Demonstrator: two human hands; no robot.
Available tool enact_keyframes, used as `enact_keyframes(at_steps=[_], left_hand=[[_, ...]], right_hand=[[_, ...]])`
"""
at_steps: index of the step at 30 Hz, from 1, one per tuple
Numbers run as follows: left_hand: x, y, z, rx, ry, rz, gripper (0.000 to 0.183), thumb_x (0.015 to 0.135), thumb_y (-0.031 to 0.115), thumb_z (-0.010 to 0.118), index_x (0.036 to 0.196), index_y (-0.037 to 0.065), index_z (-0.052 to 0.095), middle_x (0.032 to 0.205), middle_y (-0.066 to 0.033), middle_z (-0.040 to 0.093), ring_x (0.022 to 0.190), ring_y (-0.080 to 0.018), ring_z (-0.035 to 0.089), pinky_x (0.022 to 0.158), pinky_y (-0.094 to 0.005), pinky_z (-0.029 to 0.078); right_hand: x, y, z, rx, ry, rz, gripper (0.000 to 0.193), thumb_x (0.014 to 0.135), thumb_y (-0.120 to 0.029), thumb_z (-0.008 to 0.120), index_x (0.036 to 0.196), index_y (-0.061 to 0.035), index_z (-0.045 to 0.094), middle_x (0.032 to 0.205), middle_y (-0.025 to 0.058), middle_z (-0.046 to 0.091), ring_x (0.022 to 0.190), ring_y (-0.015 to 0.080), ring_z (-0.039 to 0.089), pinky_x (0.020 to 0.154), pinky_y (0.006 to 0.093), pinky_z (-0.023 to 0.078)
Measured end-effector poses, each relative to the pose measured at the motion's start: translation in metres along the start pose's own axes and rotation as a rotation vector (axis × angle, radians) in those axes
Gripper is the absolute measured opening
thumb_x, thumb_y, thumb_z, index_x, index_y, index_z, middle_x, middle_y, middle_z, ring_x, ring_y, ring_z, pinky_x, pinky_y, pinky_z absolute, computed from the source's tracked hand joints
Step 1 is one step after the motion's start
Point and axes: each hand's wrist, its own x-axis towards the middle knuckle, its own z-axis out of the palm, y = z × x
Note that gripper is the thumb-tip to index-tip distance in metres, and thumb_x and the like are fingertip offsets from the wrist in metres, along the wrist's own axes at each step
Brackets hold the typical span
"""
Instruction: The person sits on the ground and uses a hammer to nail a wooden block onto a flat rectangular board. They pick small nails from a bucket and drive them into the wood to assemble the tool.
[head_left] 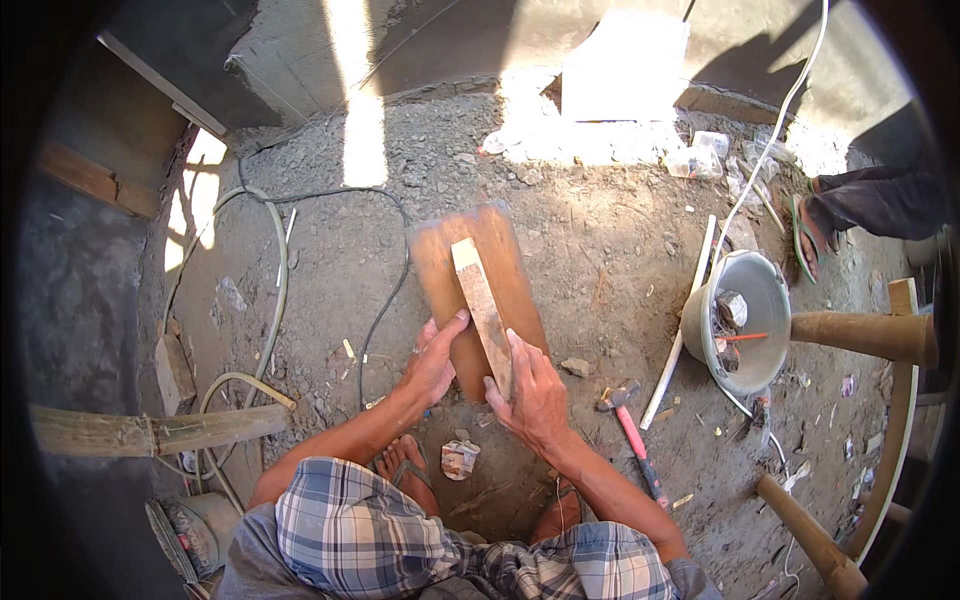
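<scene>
In front of me is a flat brown wooden board [435,258], its far end blurred. A narrower, paler wooden strip [478,285] lies lengthwise over its middle. My left hand [432,362] is closed on the board's left edge, thumb on top and the other fingers partly hidden beneath. My right hand [537,398] grips the near end of the strip, thumb on its left side and fingers along its right. On the ground to the right lies a hammer [637,435] with a red and black handle. A crumpled wrapper [460,459] sits between my feet.
A grey bucket [775,345] holding rubble stands at right, beside a white pipe [680,340]. Bamboo poles [860,338] jut in from both sides. A hose [283,270] and dark cable [400,285] curl at left. Another person's sandalled foot [808,240] is at far right.
</scene>
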Motion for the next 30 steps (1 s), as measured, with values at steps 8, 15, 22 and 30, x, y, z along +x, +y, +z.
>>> enact_keyframes(at_steps=[8,15,22,30], left_hand=[[-0.005,0.000,0.013,0.003,0.076,-0.061,0.045,0.107,0.021,0.073,0.143,-0.003,0.060,0.135,-0.0150,0.072,0.120,-0.0259,0.072,0.101,-0.0417,0.061],[0.005,-0.004,0.000,-0.018,0.072,-0.095,0.049,0.107,0.022,0.074,0.147,-0.001,0.057,0.138,-0.0159,0.071,0.124,-0.0283,0.071,0.105,-0.0448,0.061],[0.015,-0.008,-0.016,0.006,0.146,-0.114,0.055,0.102,0.025,0.080,0.144,-0.002,0.056,0.138,-0.0201,0.070,0.125,-0.0324,0.071,0.105,-0.0518,0.060],[0.020,-0.005,-0.012,-0.028,0.255,-0.174,0.058,0.101,0.021,0.082,0.147,0.000,0.055,0.139,-0.0184,0.071,0.127,-0.0323,0.071,0.110,-0.0541,0.059]], right_hand=[[-0.001,0.003,0.001,0.058,-0.021,0.025,0.085,0.085,-0.022,0.086,0.156,0.0040,0.047,0.131,0.0248,0.064,0.116,0.0440,0.068,0.096,0.0493,0.058],[0.004,0.003,-0.008,0.033,-0.150,0.021,0.108,0.079,-0.032,0.093,0.164,0.0044,0.037,0.135,0.0243,0.062,0.118,0.0429,0.066,0.097,0.0503,0.056],[0.010,0.023,-0.007,0.155,-0.375,-0.012,0.114,0.080,-0.015,0.092,0.171,-0.0002,0.024,0.141,0.0243,0.059,0.125,0.0465,0.064,0.100,0.0508,0.057],[0.026,0.025,-0.033,0.270,-0.608,0.130,0.092,0.085,-0.004,0.072,0.168,-0.0006,0.032,0.140,0.0238,0.061,0.119,0.0447,0.068,0.095,0.0484,0.060]])
